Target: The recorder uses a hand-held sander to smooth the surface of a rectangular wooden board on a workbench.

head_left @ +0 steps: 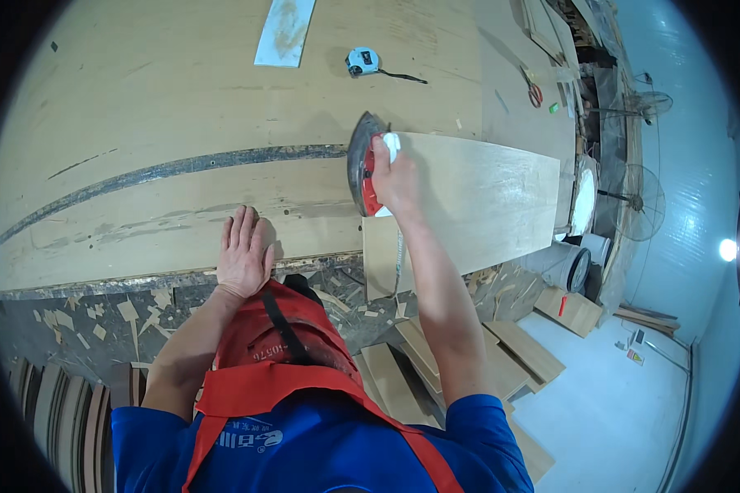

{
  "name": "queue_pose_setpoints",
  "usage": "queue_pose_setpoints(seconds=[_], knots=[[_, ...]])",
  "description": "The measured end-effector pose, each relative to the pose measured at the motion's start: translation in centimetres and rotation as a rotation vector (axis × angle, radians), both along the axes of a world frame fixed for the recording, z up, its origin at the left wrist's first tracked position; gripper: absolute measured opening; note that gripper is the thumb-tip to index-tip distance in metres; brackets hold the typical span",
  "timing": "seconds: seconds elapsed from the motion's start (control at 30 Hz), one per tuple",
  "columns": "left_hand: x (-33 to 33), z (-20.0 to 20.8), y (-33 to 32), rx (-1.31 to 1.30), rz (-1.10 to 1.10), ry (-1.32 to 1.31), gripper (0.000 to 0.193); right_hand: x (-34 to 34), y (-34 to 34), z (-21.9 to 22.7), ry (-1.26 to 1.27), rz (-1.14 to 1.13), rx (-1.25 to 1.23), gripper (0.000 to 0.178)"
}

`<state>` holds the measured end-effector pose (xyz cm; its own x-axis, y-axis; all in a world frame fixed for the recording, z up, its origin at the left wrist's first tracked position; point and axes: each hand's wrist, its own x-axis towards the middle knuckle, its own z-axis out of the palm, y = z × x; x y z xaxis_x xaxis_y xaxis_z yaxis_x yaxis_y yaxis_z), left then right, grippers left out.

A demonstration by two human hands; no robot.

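My right hand [396,182] is wrapped round the handle of a red and white clothes iron [356,168] with a dark soleplate. The iron stands tilted on its side at the left end of a pale wooden board [485,193]; whether its plate touches the board's edge I cannot tell. The board lies on the workbench [164,99], and its near left corner sticks out past the bench edge. Palm down near the front edge of the bench, my left hand [245,253] lies flat with its fingers stretched out, holding nothing.
A tape measure [363,62] and a white strip of board [285,33] lie farther back on the bench. Scissors [532,89] are at the far right. Wooden panels [501,357] are stacked on the floor by my right side, with wood scraps [131,312] below the bench edge.
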<state>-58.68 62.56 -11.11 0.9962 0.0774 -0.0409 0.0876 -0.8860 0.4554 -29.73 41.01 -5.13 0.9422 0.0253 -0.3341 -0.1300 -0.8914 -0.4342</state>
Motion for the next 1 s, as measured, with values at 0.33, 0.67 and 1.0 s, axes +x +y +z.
queue_pose_setpoints(seconds=[0.33,0.67,1.0], knots=[[-0.8,-0.7,-0.3,0.023,0.009,-0.1,0.056,4.8,1.8,4.9,0.16,0.371,0.043,0.069],[-1.7,-2.2,-0.5,0.174,0.045,-0.176,0.049,-12.9,-7.2,6.0,0.086,0.746,-0.109,0.064],[-1.5,-2.8,-1.3,0.225,0.072,-0.188,0.047,-24.4,-19.4,1.4,0.048,0.586,0.155,0.052]])
